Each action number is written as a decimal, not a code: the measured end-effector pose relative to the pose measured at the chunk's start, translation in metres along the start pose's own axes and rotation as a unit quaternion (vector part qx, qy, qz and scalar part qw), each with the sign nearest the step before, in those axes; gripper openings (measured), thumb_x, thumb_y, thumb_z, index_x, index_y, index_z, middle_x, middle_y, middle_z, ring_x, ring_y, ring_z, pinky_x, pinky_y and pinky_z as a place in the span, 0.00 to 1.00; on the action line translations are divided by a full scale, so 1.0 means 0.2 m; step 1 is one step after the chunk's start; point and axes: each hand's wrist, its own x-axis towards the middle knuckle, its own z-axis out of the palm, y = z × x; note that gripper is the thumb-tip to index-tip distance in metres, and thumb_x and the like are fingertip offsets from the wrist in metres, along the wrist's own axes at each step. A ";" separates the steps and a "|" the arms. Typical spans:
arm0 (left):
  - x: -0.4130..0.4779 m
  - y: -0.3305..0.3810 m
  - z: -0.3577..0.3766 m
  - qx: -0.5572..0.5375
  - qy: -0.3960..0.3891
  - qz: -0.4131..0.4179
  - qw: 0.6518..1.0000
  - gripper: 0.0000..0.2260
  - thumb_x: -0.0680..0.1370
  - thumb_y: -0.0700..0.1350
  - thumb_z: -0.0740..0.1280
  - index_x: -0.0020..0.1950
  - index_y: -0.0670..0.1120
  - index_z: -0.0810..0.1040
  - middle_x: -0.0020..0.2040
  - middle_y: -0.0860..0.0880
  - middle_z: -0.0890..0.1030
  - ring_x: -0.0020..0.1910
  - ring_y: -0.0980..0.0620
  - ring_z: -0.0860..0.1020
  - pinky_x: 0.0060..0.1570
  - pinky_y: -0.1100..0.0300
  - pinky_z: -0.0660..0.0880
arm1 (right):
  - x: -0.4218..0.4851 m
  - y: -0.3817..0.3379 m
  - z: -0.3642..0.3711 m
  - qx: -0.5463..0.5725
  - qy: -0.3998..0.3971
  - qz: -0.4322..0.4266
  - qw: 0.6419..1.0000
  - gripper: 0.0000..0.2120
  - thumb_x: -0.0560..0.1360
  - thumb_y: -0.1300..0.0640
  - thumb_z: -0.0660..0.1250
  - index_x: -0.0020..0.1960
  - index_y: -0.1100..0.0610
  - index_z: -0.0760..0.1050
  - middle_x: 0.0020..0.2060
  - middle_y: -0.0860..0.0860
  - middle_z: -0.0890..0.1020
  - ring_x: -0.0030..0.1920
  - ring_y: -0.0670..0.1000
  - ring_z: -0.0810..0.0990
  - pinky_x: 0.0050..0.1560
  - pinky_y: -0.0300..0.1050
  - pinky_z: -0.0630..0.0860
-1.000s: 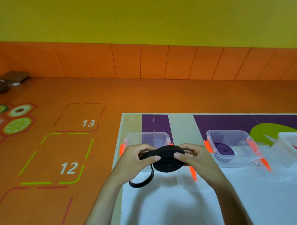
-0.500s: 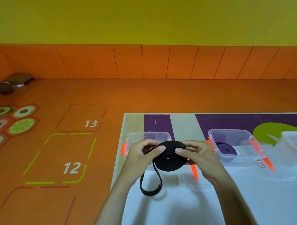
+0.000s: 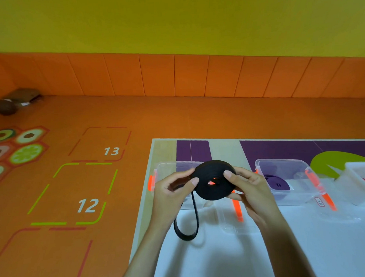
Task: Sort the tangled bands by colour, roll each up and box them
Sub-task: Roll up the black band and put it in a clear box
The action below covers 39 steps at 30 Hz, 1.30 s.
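Orange floor (image 3: 135, 111) is bordering the bench's (image 3: 223, 261) left edge; there the left hand (image 3: 171, 192) and right hand (image 3: 249, 190) are grasping the black band roll (image 3: 204, 189) with curled fingers, partly screening a clear box (image 3: 168, 170) behind.

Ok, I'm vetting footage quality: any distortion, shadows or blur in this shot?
Head view: the wide-angle lens makes the orange wall panels fan outward; left hand, right hand and black band are sharp; soft, diffuse shadows fall on the white sheet.
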 end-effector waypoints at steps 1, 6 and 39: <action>0.00 0.00 0.01 0.001 -0.001 0.000 1.000 0.12 0.75 0.35 0.77 0.57 0.46 0.87 0.52 0.53 0.89 0.54 0.52 0.87 0.55 0.66 0.79 | 0.00 0.00 -0.01 0.001 0.002 -0.003 1.000 0.11 0.77 0.59 0.73 0.58 0.57 0.85 0.52 0.58 0.89 0.54 0.56 0.88 0.49 0.50 0.86; 0.01 -0.02 0.02 -0.019 0.018 -0.030 0.999 0.12 0.75 0.36 0.77 0.58 0.44 0.88 0.53 0.50 0.89 0.56 0.50 0.87 0.58 0.56 0.82 | 0.00 0.03 -0.01 0.002 -0.014 0.011 1.000 0.15 0.75 0.55 0.74 0.59 0.59 0.85 0.53 0.59 0.88 0.57 0.57 0.87 0.55 0.57 0.84; 0.03 -0.07 -0.08 -0.006 -0.028 -0.115 0.993 0.08 0.74 0.36 0.78 0.53 0.43 0.88 0.49 0.43 0.89 0.52 0.41 0.87 0.52 0.52 0.84 | 0.06 0.17 -0.11 -0.149 -0.126 0.083 0.977 0.10 0.77 0.53 0.76 0.54 0.58 0.85 0.49 0.59 0.88 0.52 0.59 0.88 0.51 0.53 0.85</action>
